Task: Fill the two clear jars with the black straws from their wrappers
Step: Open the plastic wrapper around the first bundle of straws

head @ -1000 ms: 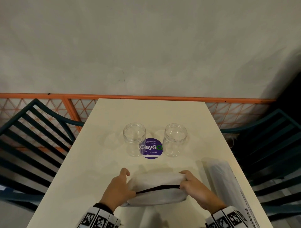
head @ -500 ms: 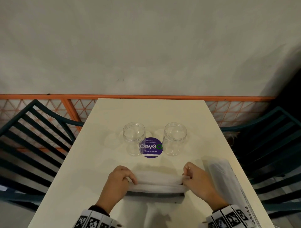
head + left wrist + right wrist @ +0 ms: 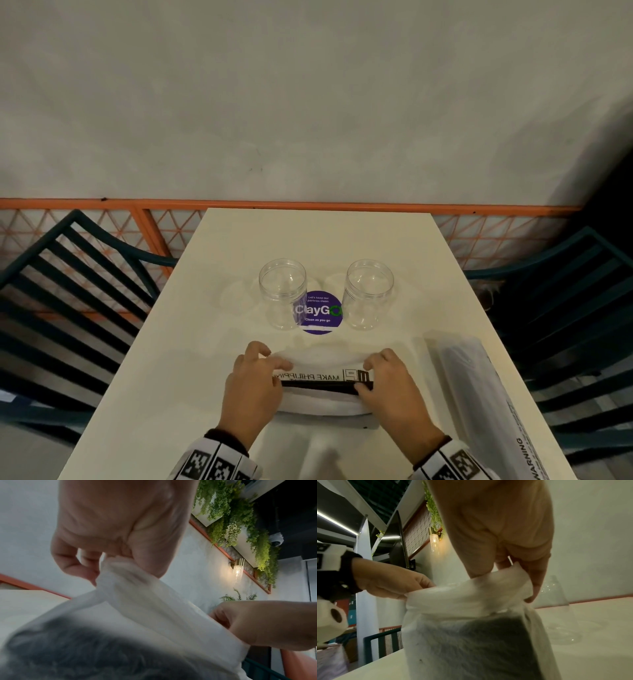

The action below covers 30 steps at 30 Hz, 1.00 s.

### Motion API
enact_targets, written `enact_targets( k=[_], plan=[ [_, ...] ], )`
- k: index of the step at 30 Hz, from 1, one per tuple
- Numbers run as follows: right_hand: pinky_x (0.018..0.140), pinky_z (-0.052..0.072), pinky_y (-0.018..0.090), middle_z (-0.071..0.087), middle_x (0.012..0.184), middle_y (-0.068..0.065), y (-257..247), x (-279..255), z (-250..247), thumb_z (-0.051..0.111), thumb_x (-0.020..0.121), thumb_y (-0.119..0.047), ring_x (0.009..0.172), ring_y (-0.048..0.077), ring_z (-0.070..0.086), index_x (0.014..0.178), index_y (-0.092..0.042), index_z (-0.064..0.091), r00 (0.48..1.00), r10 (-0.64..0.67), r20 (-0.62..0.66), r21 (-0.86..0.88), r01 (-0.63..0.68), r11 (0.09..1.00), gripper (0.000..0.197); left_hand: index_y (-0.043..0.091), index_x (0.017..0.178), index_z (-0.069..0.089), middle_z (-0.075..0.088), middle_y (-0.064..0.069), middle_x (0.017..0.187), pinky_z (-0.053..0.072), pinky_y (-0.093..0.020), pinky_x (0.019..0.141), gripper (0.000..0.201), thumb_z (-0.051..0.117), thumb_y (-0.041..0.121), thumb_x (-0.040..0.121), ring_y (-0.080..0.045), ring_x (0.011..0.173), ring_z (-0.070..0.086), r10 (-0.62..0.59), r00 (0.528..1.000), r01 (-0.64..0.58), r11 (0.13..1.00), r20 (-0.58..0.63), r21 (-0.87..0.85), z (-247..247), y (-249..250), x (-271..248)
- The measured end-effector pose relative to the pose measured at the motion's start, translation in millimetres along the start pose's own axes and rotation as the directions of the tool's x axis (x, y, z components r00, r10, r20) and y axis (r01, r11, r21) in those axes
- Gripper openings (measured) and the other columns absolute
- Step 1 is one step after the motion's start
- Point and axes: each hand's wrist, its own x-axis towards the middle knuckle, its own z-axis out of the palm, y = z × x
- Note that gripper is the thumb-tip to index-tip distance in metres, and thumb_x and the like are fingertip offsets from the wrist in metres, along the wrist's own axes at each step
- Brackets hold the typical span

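Note:
A white plastic wrapper (image 3: 320, 399) full of black straws (image 3: 489, 641) stands on the cream table (image 3: 212, 308) in front of me. My left hand (image 3: 251, 387) pinches the wrapper's top edge at its left end. My right hand (image 3: 388, 385) pinches the same edge at the right end, and a dark slit shows between them. Two empty clear jars, the left jar (image 3: 283, 293) and the right jar (image 3: 368, 293), stand upright beyond the wrapper. A second closed wrapper of straws (image 3: 479, 394) lies along the table's right edge.
A purple round sticker (image 3: 320, 313) lies on the table between the jars. Dark teal slatted chairs flank the table on the left (image 3: 68, 294) and right (image 3: 565, 308). A grey wall with an orange rail (image 3: 308, 204) closes off the far end.
Both hands shifted their pinch along the wrapper's top edge. The flap has turned toward me, so printed lettering and the dark slit show again.

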Motion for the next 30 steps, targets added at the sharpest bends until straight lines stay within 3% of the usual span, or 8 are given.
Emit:
enact_targets(
  k=[4,7,10,15,19,23,27,30],
  plan=[
    [0.09,0.046,0.029,0.04,0.126,0.001,0,-4,4,0.051,0.083,-0.011,0.112,0.02,0.044,0.13,-0.023,0.039,0.995,-0.023,0.097,0.004,0.023,1.0,0.05,0.042,0.13,0.041,0.032,-0.002,0.125,0.046,-0.024,0.077,0.059,0.049,0.012,0.08,-0.019,0.095,0.039,-0.04,0.99,0.034,0.998,0.132,0.046,-10,-15,-1],
    [0.088,0.048,0.029,0.038,0.124,0.0,5,-7,-2,0.046,0.084,-0.011,0.109,0.019,0.046,0.13,-0.029,0.036,0.974,-0.084,0.21,0.125,0.058,0.99,0.051,0.036,0.123,0.05,0.037,-0.003,0.112,0.041,-0.013,0.071,0.05,0.048,0.008,0.082,-0.018,0.086,0.049,-0.035,0.979,0.072,0.982,0.203,-0.175,-18,-27,3],
    [0.086,0.046,0.023,0.036,0.126,-0.001,9,-13,-3,0.039,0.088,-0.008,0.108,0.016,0.044,0.129,-0.029,0.035,0.96,-0.176,0.216,0.159,0.143,0.977,0.046,0.031,0.111,0.06,0.046,-0.004,0.094,0.036,-0.009,0.062,0.041,0.042,0.004,0.086,-0.007,0.078,0.048,-0.063,0.996,0.079,0.951,0.062,-0.3,-14,-25,5],
    [0.096,0.042,0.02,0.036,0.128,-0.004,2,-22,7,0.038,0.086,-0.004,0.114,0.014,0.041,0.128,-0.024,0.036,0.943,-0.292,0.161,0.114,0.276,0.954,0.046,0.021,0.108,0.06,0.045,-0.004,0.09,0.039,-0.02,0.061,0.032,0.06,0.008,0.078,-0.014,0.061,0.048,-0.129,0.984,0.093,0.96,-0.124,-0.263,-3,-16,4],
    [0.084,0.043,0.018,0.046,0.113,-0.008,12,-15,2,0.04,0.087,-0.005,0.1,0.01,0.05,0.106,-0.032,0.051,0.968,-0.24,0.075,0.21,0.22,0.953,0.034,0.03,0.11,0.059,0.042,-0.004,0.095,0.04,-0.02,0.066,0.048,0.048,-0.003,0.077,-0.019,0.073,0.05,-0.059,0.998,0.054,0.971,-0.012,-0.232,-7,-28,1],
    [0.073,0.038,0.005,0.054,0.089,-0.008,19,-2,-1,0.047,0.088,0.001,0.085,0.007,0.054,0.065,-0.035,0.058,0.997,-0.044,-0.062,0.335,0.062,0.94,0.043,0.027,0.087,0.065,0.055,-0.001,0.097,0.037,-0.007,0.07,0.042,0.039,-0.005,0.08,-0.006,0.086,0.052,-0.001,0.999,-0.018,0.931,-0.052,-0.364,-12,-28,-2],
    [0.082,0.042,0.02,0.045,0.092,-0.004,18,5,1,0.06,0.085,-0.012,0.093,0.016,0.05,0.079,-0.023,0.071,0.998,0.014,-0.055,0.181,-0.004,0.984,0.017,0.03,0.077,0.066,0.063,0.001,0.099,0.035,0.002,0.072,0.048,0.037,-0.008,0.081,-0.004,0.094,0.053,-0.006,0.999,-0.013,0.878,-0.037,-0.478,-15,-21,-1],
    [0.068,0.044,0.028,0.043,0.084,-0.004,2,5,-7,0.082,0.064,-0.02,0.083,0.021,0.051,0.08,-0.022,0.073,0.981,-0.162,-0.11,-0.048,0.158,0.986,0.019,0.034,0.081,0.061,0.058,0.004,0.099,0.035,0.002,0.074,0.053,0.037,-0.014,0.08,0.002,0.093,0.052,0.083,0.996,-0.091,0.903,-0.038,-0.42,-23,-12,0]
  ],
)
